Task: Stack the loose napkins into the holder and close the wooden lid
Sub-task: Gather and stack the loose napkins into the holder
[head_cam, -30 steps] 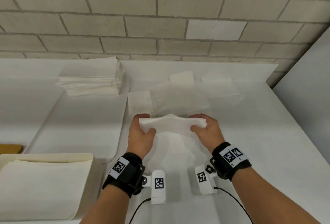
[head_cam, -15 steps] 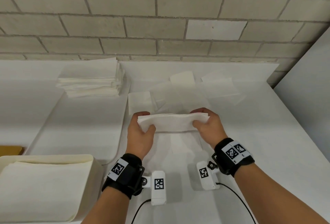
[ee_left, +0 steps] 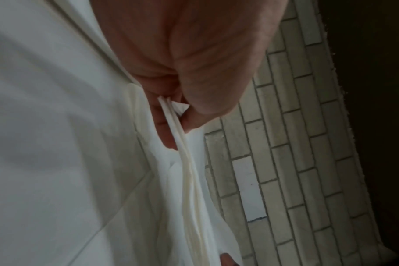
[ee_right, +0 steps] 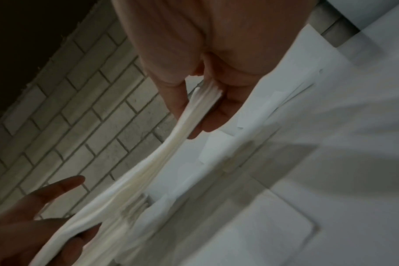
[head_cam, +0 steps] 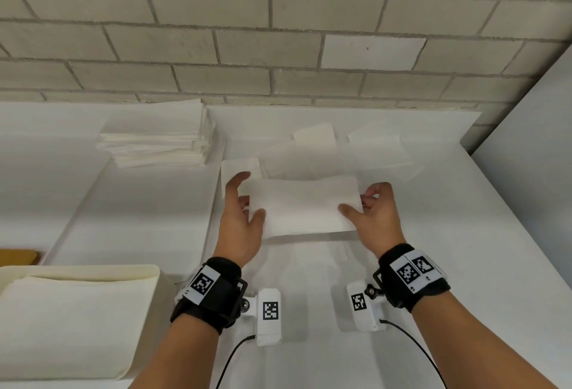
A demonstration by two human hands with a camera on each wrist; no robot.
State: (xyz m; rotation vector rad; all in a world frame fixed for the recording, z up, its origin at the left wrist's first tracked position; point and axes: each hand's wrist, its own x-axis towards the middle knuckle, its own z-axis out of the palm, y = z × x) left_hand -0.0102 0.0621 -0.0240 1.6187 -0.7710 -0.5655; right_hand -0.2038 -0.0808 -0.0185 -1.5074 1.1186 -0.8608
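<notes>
A bundle of white napkins [head_cam: 305, 206] hangs over the table's middle, held flat between both hands. My left hand [head_cam: 244, 199] pinches its left edge, thumb on top, index finger lifted. My right hand [head_cam: 368, 206] pinches the right edge. The left wrist view shows the napkins [ee_left: 187, 162] edge-on between thumb and finger of the left hand [ee_left: 176, 126]. In the right wrist view the right hand [ee_right: 194, 115] clamps the napkins [ee_right: 171, 144]. The cream holder [head_cam: 145, 271], napkins inside, stands open at bottom left. A sliver of the wooden lid [head_cam: 18, 257] shows behind it.
A tall stack of napkins [head_cam: 158, 137] lies at the back left on a white tray [head_cam: 123, 218]. Several loose napkins [head_cam: 325, 147] are spread beyond the hands. The brick wall [head_cam: 278, 48] closes the back, and a white panel [head_cam: 526, 171] stands at the right.
The bundle went from standing on its edge near me to lying flatter and farther away. Both hands moved forward and slightly apart, and the left index finger lifted.
</notes>
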